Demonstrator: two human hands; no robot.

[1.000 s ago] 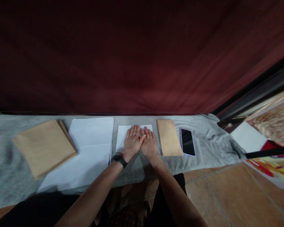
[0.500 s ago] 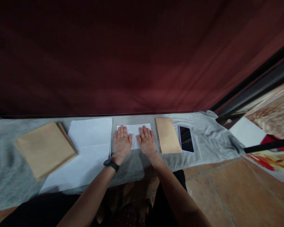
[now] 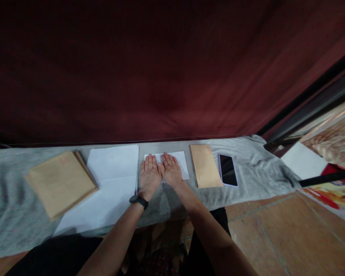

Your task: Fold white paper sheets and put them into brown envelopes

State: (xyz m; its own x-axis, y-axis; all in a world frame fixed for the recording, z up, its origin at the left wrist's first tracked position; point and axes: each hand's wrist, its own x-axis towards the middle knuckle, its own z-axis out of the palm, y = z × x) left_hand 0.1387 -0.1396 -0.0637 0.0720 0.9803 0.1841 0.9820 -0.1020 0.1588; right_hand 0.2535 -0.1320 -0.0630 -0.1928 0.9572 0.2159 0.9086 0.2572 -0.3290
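Both my hands lie flat, palms down, on a folded white sheet of paper (image 3: 181, 164) on a grey cloth (image 3: 247, 172). My left hand (image 3: 149, 175), with a black band at the wrist, covers the paper's left part. My right hand (image 3: 170, 171) rests beside it, thumbs nearly touching. All fingers are stretched out and together. Only the paper's right strip and top edge show.
A brown envelope (image 3: 205, 170) and a dark phone (image 3: 227, 170) lie to the right of the paper. Left of my hands are a stack of white sheets (image 3: 109, 180) and a pile of brown envelopes (image 3: 60, 182). A dark red curtain (image 3: 161, 69) hangs behind.
My hands spread apart across the folded paper, then came together again toward its left part. The view shifted slightly.
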